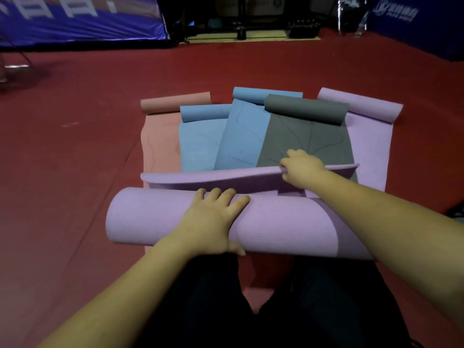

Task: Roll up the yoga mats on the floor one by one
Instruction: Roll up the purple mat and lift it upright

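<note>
I hold the purple roll (pixel 251 222) nearly finished: left hand (pixel 213 219) flat on it; right hand (pixel 300 167) pinching its free edge (pixel 200 178); five mats (pixel 241 141) remain part-unrolled.

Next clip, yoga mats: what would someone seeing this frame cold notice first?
First, the fat lilac roll lying crosswise in the near foreground, with the left hand spread flat on top of it. Just beyond it, the right hand pinches the mat's lifted free edge. Behind them, overlapping mats fan out on the red floor: salmon, two blue, grey and another lilac, each curled at its far end.
</note>
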{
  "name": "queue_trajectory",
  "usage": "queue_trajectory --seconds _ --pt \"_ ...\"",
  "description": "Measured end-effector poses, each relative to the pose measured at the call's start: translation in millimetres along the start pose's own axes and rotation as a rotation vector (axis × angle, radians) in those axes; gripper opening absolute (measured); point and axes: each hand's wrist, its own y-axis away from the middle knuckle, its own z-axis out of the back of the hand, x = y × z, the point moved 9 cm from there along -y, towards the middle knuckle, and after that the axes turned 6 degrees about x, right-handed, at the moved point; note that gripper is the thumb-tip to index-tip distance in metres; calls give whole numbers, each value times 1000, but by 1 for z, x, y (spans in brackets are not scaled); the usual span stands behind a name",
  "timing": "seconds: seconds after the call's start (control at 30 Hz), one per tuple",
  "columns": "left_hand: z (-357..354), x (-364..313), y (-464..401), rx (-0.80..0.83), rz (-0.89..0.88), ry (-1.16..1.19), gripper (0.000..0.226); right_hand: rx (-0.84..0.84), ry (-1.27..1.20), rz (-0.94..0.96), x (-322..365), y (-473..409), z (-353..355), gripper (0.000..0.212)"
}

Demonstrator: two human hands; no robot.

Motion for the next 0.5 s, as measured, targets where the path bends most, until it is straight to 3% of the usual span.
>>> queue_trajectory --seconds 0.1,0.23,0.5 --pt "6 6 -5 -100 39 84 90 -65 -201 -2 -2 -5 16 28" --pt "17 15 -23 -264 38 86 61 -101 -259 -37 -13 0 26 24" --pt "7 40 -66 -226 91 244 72 -145 -186 -16 -18 25 45 26"
